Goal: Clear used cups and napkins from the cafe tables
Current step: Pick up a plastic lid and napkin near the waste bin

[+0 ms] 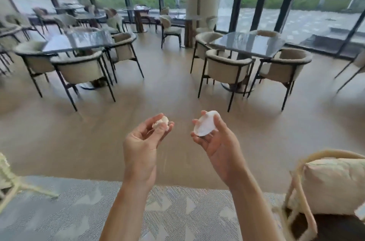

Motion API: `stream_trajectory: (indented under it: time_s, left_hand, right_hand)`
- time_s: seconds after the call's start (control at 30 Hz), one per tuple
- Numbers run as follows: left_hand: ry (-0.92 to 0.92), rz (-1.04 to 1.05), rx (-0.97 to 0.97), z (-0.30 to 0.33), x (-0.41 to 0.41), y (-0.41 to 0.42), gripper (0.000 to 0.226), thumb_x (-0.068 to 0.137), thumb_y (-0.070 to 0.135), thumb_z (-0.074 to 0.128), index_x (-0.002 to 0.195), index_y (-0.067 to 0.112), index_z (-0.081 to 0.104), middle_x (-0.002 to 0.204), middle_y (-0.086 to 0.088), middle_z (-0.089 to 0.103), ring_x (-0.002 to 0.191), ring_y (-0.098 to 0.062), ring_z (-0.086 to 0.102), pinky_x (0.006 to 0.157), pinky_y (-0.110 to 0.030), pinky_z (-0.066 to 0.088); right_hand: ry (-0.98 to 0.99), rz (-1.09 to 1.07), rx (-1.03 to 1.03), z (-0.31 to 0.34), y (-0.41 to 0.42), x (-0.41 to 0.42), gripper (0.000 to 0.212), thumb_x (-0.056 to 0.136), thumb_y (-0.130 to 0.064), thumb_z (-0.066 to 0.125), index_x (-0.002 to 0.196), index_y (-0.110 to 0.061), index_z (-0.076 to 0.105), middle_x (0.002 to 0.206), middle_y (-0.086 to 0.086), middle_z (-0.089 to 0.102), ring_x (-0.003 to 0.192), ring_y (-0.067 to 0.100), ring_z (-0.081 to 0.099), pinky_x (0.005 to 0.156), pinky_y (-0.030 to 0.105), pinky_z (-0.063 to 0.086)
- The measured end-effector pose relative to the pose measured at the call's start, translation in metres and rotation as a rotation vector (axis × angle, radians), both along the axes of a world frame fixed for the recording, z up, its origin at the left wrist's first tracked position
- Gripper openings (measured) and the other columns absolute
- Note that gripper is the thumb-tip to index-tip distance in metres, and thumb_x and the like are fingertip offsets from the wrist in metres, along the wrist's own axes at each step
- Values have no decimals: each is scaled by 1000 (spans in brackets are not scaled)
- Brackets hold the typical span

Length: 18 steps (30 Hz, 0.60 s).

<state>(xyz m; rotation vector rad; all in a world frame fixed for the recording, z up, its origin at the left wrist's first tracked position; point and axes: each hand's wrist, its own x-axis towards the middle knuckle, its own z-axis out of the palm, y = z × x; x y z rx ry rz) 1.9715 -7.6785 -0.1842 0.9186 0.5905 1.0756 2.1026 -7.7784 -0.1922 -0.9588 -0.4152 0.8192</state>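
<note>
White crumpled napkin [161, 121] pinched in left hand [142, 143] fingertips, at 11 o'clock from centre bottom. Larger white napkin [205, 123] gripped by curled right hand [215, 142], at 1 o'clock, apart from the first, above floor [98, 138].

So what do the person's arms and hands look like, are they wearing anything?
Nothing worn shows. Both forearms are bare up to the picture's edge: no sleeves, gloves, watch or bracelets. The left hand and right hand show no rings.
</note>
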Motion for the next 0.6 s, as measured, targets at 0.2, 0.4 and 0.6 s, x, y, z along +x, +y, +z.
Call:
stream_trajectory:
  time_s: [0.2,0.4,0.6]
  left_hand:
    - [30,280,-57,4,-53,104,34,74,9,74,107,4,74,96,-13,78,89,-25,77,83,-23,61]
    - [40,492,-125,-23,-114,206,32,75,10,77,107,5,74,95,-11,80,96,-27,77,92,-26,59]
    - [35,527,-156,-46,-156,359,19,87,-3,72,105,3,74,95,-15,78,98,-32,77,90,-28,60]
  right_hand:
    - [6,247,-30,-5,148,-18,41,92,-43,65,114,-8,68,95,8,75,85,20,74,80,31,62]
    - [-46,486,-114,-32,285,-71,50,90,-46,59,119,-7,68,101,10,75,90,23,73,82,30,59]
    - [-40,532,-115,-51,444,-121,46,91,-47,58,116,-10,70,103,9,74,92,22,70,84,32,58]
